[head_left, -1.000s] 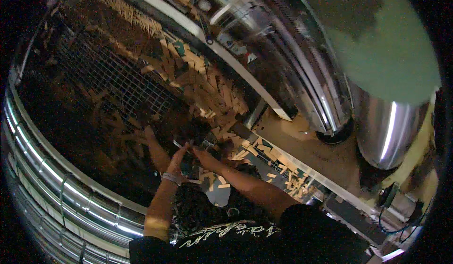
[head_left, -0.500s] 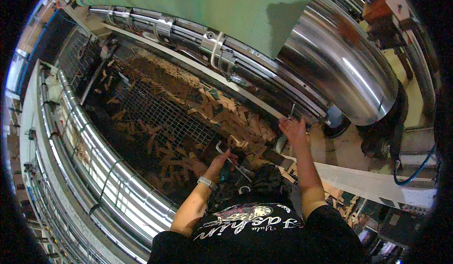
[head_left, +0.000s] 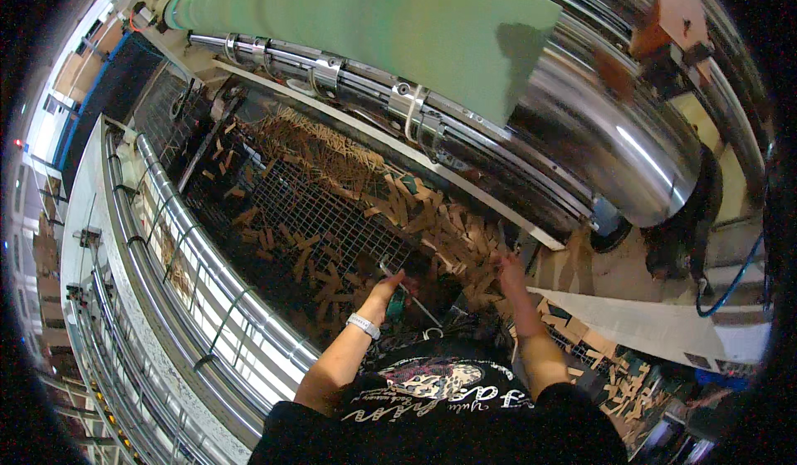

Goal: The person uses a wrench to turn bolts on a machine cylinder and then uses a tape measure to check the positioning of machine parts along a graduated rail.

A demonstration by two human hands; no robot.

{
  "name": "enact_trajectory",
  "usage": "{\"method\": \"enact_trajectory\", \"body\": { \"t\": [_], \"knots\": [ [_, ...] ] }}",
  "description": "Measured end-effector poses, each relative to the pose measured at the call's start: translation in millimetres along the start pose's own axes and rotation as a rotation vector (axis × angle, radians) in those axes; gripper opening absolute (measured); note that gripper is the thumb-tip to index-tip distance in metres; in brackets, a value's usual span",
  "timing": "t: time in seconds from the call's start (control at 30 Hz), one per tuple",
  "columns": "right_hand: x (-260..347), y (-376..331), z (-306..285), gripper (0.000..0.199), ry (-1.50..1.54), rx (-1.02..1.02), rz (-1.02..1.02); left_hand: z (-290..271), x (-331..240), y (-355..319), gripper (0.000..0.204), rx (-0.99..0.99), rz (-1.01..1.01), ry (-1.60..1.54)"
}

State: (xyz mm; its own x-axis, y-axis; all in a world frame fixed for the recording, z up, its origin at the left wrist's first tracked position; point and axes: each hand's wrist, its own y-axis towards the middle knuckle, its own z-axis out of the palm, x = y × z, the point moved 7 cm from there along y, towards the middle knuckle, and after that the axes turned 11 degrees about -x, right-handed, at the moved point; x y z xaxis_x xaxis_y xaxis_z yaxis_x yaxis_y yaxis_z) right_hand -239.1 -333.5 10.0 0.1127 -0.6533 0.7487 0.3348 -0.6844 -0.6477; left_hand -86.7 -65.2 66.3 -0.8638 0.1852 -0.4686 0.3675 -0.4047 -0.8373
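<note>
My left hand (head_left: 382, 296) is closed around a long metal hex key (head_left: 427, 310), its bent end showing above the fingers and its shaft pointing toward my shirt. A green object (head_left: 399, 301) shows at the same hand; its kind is unclear. My right hand (head_left: 511, 276) is closed, somewhat blurred, over the brown cardboard scraps (head_left: 466, 237), with a thin metal hex key (head_left: 501, 232) sticking up from the fingers. Beyond it runs a metal shaft with clamp collars (head_left: 407, 97), beside a green-covered roller (head_left: 357, 17).
A shiny bare cylinder (head_left: 614, 124) continues the green roller at right. White-framed metal rollers (head_left: 207, 282) curve along my left. Between them lies a wire mesh (head_left: 307, 208) strewn with cardboard strips. A blue hose (head_left: 735, 286) hangs at far right.
My right hand has dropped away from the end of the clamp shaft, toward my body, its spread fingers now closed. The view has shifted slightly. My left hand keeps its hex key.
</note>
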Motion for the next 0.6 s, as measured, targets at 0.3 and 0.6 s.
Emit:
{"method": "enact_trajectory", "body": {
  "t": [0.3,0.6],
  "knots": [
    [-95.5,-68.8,93.2,0.023,-0.872,0.528,-0.527,19.9,-44.3,-14.9,0.041,0.177,0.091,0.225],
    [-59.5,-112.8,228.6,0.029,-1.046,0.853,-0.334,-65.9,-66.2,10.5,0.042,0.059,-0.055,0.055]
  ]
}}
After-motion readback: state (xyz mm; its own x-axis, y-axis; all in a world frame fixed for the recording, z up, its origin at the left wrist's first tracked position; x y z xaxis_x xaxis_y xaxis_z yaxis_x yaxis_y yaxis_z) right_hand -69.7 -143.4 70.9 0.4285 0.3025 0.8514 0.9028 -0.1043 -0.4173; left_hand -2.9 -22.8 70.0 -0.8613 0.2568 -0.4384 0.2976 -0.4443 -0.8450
